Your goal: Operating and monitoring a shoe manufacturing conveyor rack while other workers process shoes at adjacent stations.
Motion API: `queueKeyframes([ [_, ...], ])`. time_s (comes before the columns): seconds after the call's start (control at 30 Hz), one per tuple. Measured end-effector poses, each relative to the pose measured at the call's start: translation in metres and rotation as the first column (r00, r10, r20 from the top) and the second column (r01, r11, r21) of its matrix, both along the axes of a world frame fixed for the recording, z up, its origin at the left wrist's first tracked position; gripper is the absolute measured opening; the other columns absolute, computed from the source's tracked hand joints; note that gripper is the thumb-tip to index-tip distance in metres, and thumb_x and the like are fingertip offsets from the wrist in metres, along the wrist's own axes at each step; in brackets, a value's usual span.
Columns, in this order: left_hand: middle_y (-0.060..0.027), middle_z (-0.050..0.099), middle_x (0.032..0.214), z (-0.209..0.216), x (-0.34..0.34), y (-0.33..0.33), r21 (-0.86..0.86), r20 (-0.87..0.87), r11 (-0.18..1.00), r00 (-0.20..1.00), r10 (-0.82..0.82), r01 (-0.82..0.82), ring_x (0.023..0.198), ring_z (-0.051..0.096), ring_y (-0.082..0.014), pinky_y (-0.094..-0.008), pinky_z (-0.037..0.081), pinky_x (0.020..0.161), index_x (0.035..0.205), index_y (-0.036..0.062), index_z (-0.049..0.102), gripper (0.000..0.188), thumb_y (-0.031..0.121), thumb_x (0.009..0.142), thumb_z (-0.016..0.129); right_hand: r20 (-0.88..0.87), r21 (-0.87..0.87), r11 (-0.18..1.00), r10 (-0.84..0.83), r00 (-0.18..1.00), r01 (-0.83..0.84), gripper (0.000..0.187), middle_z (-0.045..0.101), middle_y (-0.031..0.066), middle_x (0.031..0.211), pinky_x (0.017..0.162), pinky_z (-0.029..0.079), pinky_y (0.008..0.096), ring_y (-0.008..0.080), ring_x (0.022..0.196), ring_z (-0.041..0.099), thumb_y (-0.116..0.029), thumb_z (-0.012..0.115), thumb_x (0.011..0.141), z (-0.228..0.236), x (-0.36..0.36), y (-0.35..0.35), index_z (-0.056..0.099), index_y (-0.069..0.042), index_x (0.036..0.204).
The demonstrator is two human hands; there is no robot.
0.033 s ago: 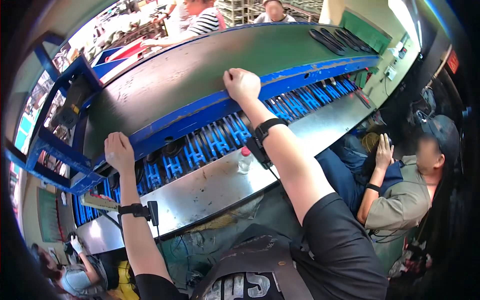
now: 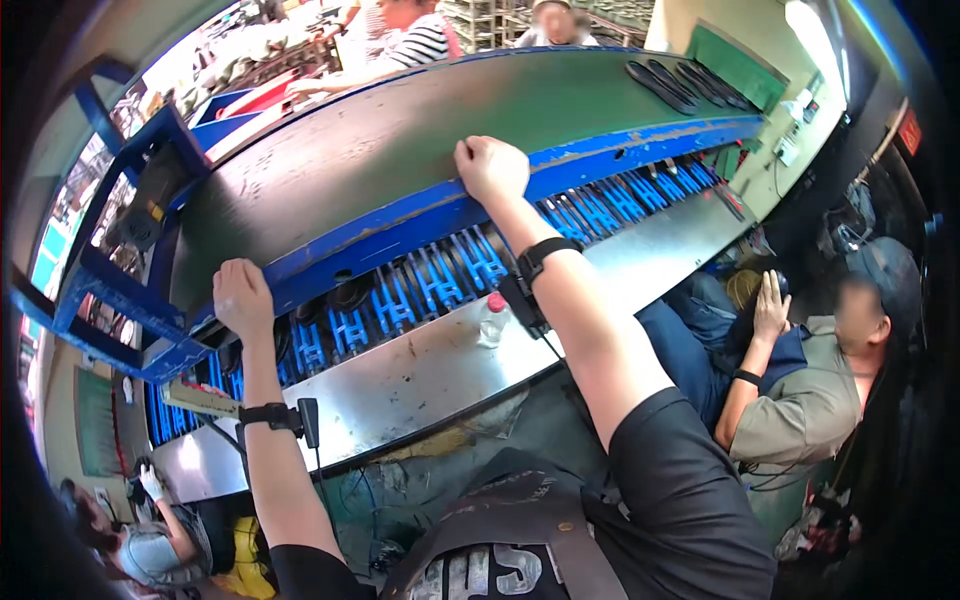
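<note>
My left hand (image 2: 243, 295) rests at the near left corner of a long belt conveyor (image 2: 400, 130), its fingers curled in and nothing seen in them. Farther right, my right hand (image 2: 494, 170) lies as a loose fist on the belt's near edge, beside the blue side rail (image 2: 400, 228). No object shows in that fist either, though its palm side is hidden. On the metal shelf (image 2: 420, 370) below the rail stands a clear bottle with a red cap (image 2: 492, 325), close under my right forearm.
Several dark shoe soles (image 2: 690, 85) lie at the belt's far right end. Blue rollers (image 2: 405, 295) run below the rail. One person (image 2: 810, 370) sits at my right, another (image 2: 150, 550) at lower left. Two people are beyond the belt. A blue frame with a motor (image 2: 140, 215) stands left.
The picture has shifted very slightly, with the conveyor and people a little farther right. Both hands stay curled at the belt's edge.
</note>
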State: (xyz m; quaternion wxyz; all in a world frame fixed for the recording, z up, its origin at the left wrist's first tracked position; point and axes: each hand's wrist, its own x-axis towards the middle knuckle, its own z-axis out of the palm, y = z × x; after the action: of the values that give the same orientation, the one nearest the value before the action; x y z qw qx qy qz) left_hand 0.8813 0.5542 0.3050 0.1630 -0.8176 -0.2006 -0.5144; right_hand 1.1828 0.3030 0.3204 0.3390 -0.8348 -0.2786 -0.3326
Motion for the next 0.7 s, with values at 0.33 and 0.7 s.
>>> queueKeyframes([
  [0.33,-0.0091,0.058,0.076,0.005,-0.002,-0.001,-0.027,0.065,1.000,0.998,-0.007,0.008,0.075,0.059,-0.0313,-0.0440,0.048,0.067,0.071,0.0082,0.058,0.015,0.012,0.085,0.063,-0.062,-0.069,0.997,-0.023,0.998,0.019,0.033,0.069,0.0145,0.080,0.065,0.054,0.0492,0.0383,0.072,0.067,-0.034,0.056,0.091,0.009,-0.006,-0.003,0.070,-0.009,0.075],
  [0.7,-0.0074,0.057,0.077,0.006,-0.007,-0.003,-0.012,0.102,1.000,0.994,-0.027,0.029,0.073,0.057,-0.0277,-0.0392,0.046,0.065,0.072,0.0065,0.060,0.013,0.010,0.084,0.063,-0.026,-0.102,0.994,-0.031,0.999,0.028,0.037,0.068,0.0131,0.078,0.063,0.052,0.0474,0.0368,0.072,0.066,-0.037,0.057,0.094,0.003,-0.001,-0.002,0.064,-0.009,0.072],
])
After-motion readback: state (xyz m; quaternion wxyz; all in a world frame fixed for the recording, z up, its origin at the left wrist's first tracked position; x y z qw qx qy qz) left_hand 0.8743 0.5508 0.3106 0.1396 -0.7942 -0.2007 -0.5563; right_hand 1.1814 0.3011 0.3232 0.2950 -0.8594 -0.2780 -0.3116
